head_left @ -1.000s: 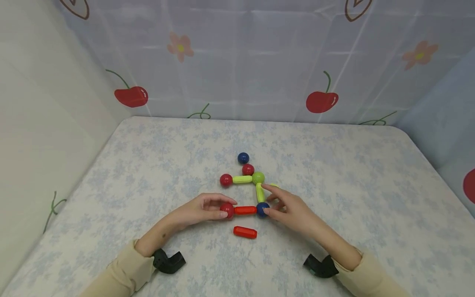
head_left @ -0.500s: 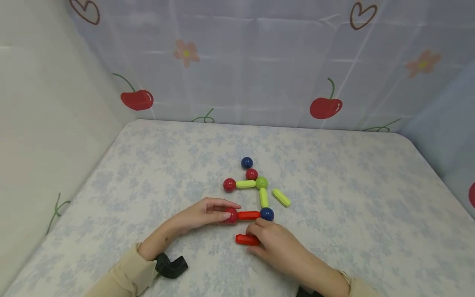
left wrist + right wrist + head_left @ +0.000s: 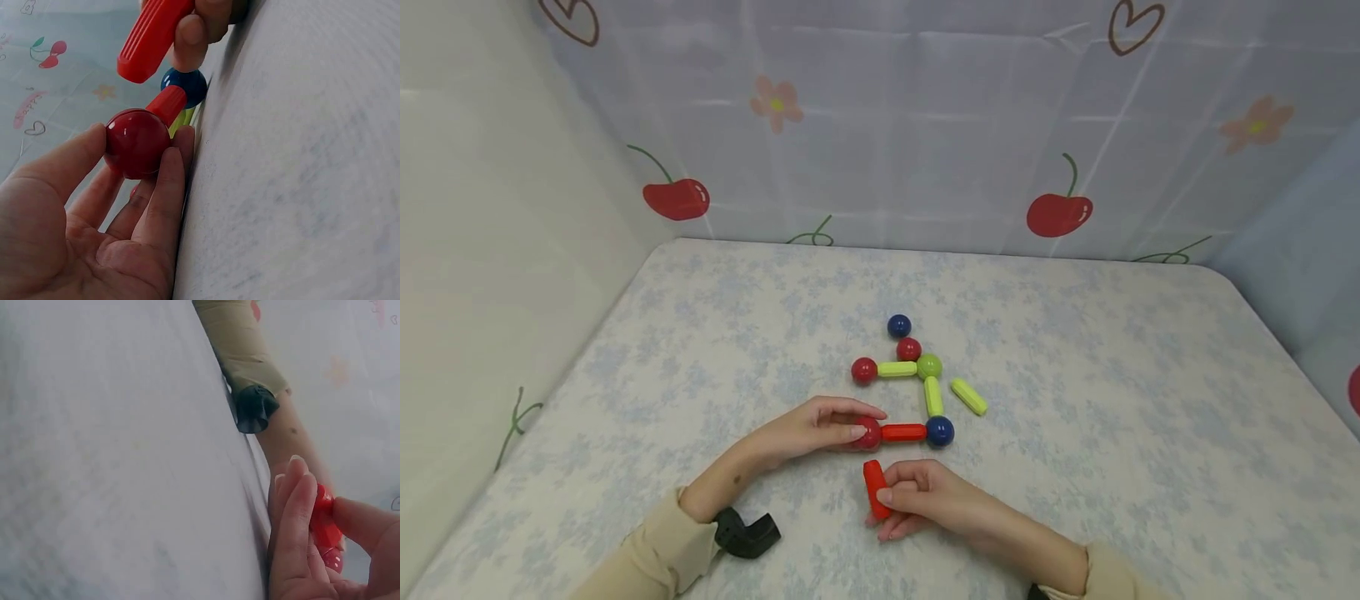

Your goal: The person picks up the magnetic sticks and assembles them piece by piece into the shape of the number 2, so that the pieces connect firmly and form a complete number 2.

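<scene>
On the patterned table (image 3: 1120,392) I'm watching a joined ball-and-rod shape (image 3: 933,397) lying, its glossy red end ball (image 3: 137,144) being pinched by the left hand (image 3: 811,425), a ridged bright-red rod (image 3: 873,482) slanting nearby between thumb and fingers of the right hand (image 3: 934,498).

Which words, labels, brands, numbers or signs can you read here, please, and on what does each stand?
"Happy" (probably; small, slanted): pinkish lettering on the printed backdrop, left wrist view.
Too blurred to read: pinkish mark, upper right of the right wrist view.
No readable text on the held red ball or held red stick.
</scene>
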### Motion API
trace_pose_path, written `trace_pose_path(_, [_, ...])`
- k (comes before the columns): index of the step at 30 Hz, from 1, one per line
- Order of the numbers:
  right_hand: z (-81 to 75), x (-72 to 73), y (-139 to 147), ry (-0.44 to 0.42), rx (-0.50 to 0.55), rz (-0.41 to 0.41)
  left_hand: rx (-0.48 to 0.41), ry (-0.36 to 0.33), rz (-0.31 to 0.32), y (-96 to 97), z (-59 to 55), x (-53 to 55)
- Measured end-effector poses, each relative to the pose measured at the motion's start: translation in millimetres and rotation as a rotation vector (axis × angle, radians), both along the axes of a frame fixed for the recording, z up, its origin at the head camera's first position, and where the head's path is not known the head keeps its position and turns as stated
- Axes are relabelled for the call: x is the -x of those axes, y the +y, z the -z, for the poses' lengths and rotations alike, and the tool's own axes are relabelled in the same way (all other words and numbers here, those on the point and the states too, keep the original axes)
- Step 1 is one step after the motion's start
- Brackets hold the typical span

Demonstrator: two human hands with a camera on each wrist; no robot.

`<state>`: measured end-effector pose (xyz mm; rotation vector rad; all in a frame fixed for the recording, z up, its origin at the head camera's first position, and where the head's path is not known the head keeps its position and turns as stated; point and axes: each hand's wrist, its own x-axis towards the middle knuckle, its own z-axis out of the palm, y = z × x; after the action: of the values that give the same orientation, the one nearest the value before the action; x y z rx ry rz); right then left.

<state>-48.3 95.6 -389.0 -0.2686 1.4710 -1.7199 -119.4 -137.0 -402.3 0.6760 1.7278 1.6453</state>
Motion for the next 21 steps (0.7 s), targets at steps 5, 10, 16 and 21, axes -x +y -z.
trace_pose_path(5, [2.7,0.2,-3.3,-0.127,0.052,0.024,-0.021,-0.039,0.006,-0.1,0.4,0.4])
trace_pose_path(10, [1.3,1.1,-5.7,-0.162,0.049,0.044,-0.05,-0.07,0.016,0.3,0.5,-0.9])
trace_pose_path(16, [-0.9,3.1,-7.7,-0.156,0.05,0.015,-0.054,-0.046,0.022,-0.2,1.2,-0.1])
trace_pose_path(21, [-2.9,3.9,-10.8,-0.15,0.032,0.004,-0.055,-0.032,0.023,-0.9,2.0,0.4])
